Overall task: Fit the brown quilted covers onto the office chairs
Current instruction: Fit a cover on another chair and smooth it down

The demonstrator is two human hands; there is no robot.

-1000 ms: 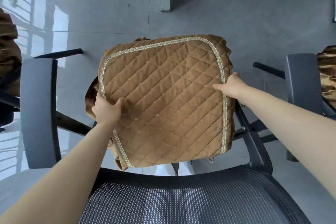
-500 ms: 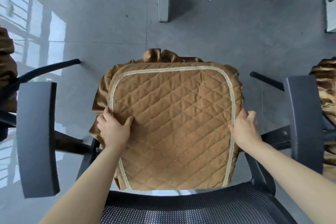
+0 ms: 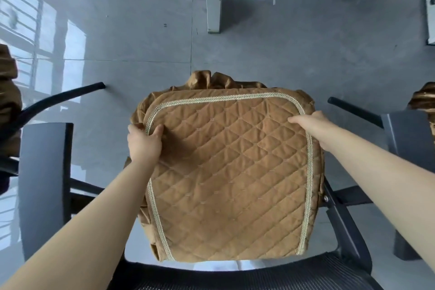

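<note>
A brown quilted cover with pale braid trim lies over the seat of a black office chair, seen from behind its mesh backrest. My left hand grips the cover's left edge near the far corner, thumb on top and fingers under the fabric. At the cover's right far corner, my right hand holds the edge with its fingers wrapped over the side. Gathered fabric bunches at the far edge.
The chair's dark armrests stand at left and right. More brown fabric shows at the left edge and right edge. Grey glossy floor tiles and white table legs lie beyond.
The cover has come down over the seat and both hands have slid toward its far corners. The view has tilted, showing more of the floor and table.
</note>
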